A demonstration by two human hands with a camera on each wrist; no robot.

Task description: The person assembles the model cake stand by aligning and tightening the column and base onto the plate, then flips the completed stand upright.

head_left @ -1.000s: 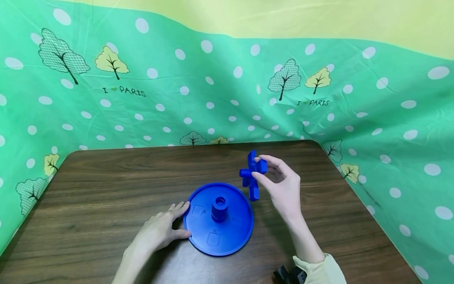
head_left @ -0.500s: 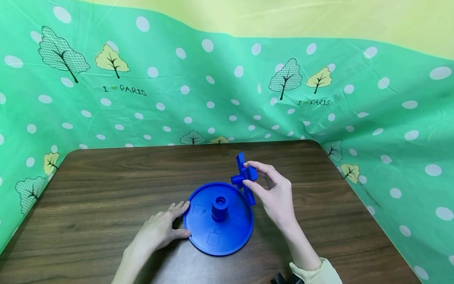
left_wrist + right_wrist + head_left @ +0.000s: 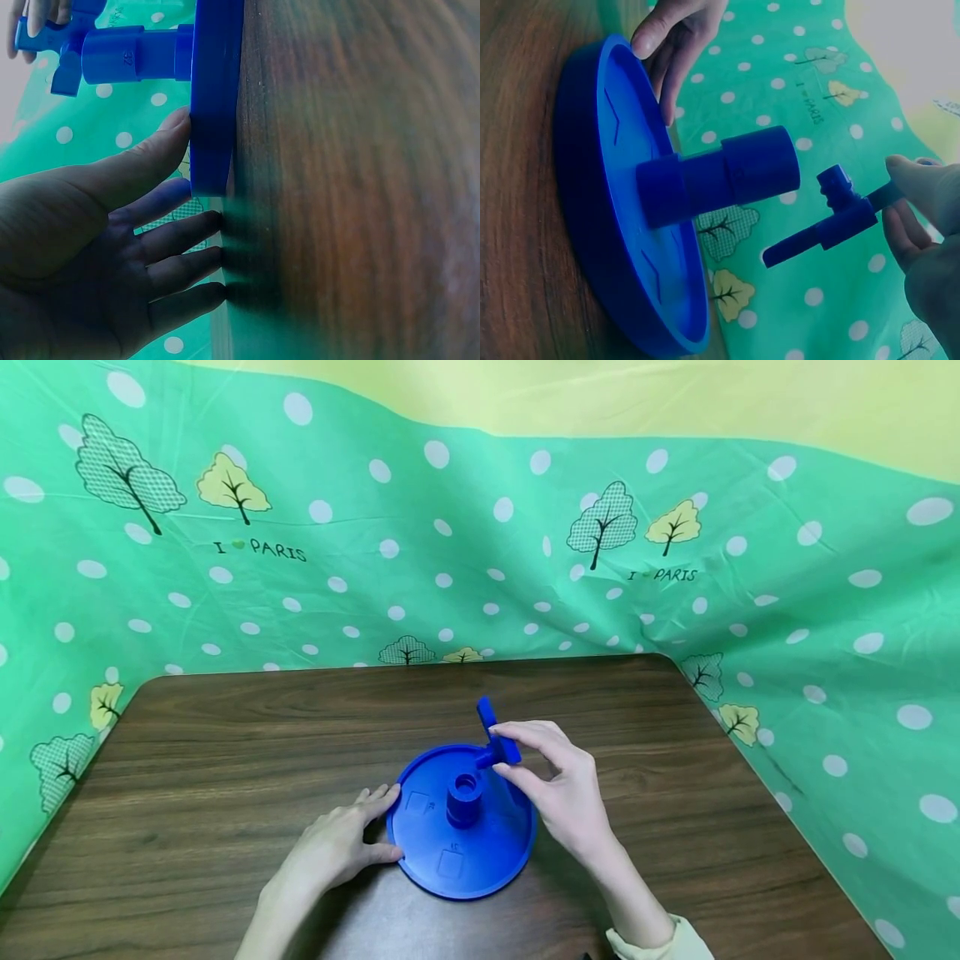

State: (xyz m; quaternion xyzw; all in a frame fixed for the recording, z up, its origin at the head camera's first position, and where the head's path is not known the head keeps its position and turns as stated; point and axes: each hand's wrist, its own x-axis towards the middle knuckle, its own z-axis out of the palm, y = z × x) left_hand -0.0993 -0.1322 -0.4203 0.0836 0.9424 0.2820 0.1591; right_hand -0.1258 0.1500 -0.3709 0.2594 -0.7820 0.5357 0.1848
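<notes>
A round blue plastic base (image 3: 487, 868) lies on the table, and a short hollow post (image 3: 463, 810) rises from its middle. My left hand (image 3: 336, 847) touches the left rim with thumb and index finger; its fingers are spread and fairly straight. With thumb and fingertips, my right hand (image 3: 566, 789) pinches a blue cross-shaped piece (image 3: 500, 749) that has a stubby peg. The piece is tilted above the base's far right side, its peg angled down toward the post. In the right wrist view a gap shows between the peg (image 3: 834, 181) and the post's top (image 3: 769, 163).
The dark wood-grain table (image 3: 247, 752) spreads out on all sides of the base. A green dotted cloth (image 3: 345, 560) printed with trees hangs behind the table and along its sides.
My right hand has moved left and closer to the post, bringing the cross-shaped piece over the base. The piece has tilted, turning its peg downward. My left hand and the base stay in place.
</notes>
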